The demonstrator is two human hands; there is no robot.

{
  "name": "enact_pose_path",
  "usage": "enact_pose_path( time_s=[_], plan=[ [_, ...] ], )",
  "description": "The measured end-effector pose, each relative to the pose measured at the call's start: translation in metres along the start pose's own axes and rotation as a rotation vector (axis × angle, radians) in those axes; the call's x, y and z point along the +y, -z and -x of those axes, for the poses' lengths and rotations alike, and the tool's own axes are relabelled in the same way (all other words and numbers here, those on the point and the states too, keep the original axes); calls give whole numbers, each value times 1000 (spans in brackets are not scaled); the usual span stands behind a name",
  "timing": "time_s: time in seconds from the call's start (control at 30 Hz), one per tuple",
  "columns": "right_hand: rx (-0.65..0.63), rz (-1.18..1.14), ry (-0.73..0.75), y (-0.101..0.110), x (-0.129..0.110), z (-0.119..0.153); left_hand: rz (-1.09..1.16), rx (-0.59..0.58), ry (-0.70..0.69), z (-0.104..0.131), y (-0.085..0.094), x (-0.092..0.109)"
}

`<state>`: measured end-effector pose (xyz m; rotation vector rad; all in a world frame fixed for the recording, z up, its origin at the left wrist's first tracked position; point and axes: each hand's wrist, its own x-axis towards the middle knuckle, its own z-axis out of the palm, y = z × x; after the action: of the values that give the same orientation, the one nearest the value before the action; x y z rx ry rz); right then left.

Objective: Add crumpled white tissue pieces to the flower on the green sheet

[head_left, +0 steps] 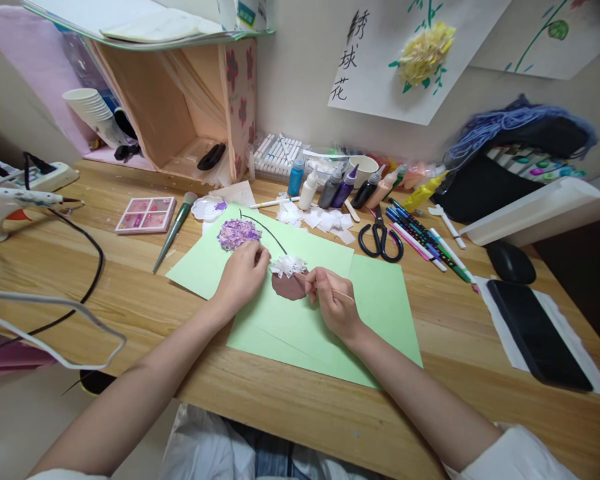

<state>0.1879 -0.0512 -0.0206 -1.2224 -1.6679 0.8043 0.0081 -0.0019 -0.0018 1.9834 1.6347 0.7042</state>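
Brown patch [286,287] with white petals [288,266], on green paper [380,293], just at right hand [333,300] pinching wooden stick [344,297]. Beside purple flower [237,233], curled left hand [247,268]; cannot tell if holding anything. Farther out, clear tray [275,175] of white markers [277,154]; pink four-section case [144,231] with pinkish pieces [156,219].
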Motion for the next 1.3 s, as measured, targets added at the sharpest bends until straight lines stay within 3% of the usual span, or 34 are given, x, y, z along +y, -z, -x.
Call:
enact_pose_path(
  time_s=[0.27, 0.5, 0.6, 0.7, 0.8, 0.9, 1.1, 1.3],
  plan=[
    [20, -109, -123, -4, -3, -10, -38, -1, -1, 0, -1, 0],
    [151, -124, 1, 1, 0, -1, -24, -10, 9, -1, 0, -1],
    [269, -119, 52, 14, 3, -9, -23, -6, 10, -1, 2, -1],
    [404, 1, 0, 36, 16, -28, -18, -2, 7, -1, 2, -1],
    [408, 187, -39, 57, 38, -44, -17, -13, 12, -1, 3, -1],
    [328, 317, -69, 66, 58, -50, -11, -20, 18, -1, 3, -2],
    [336, 437, 2, 66, 62, -47, 6, -2, 10, 0, 4, -1],
    [492, 276, -26, 58, 47, -42, 57, 59, -49, 2, 3, 1]
  ],
)
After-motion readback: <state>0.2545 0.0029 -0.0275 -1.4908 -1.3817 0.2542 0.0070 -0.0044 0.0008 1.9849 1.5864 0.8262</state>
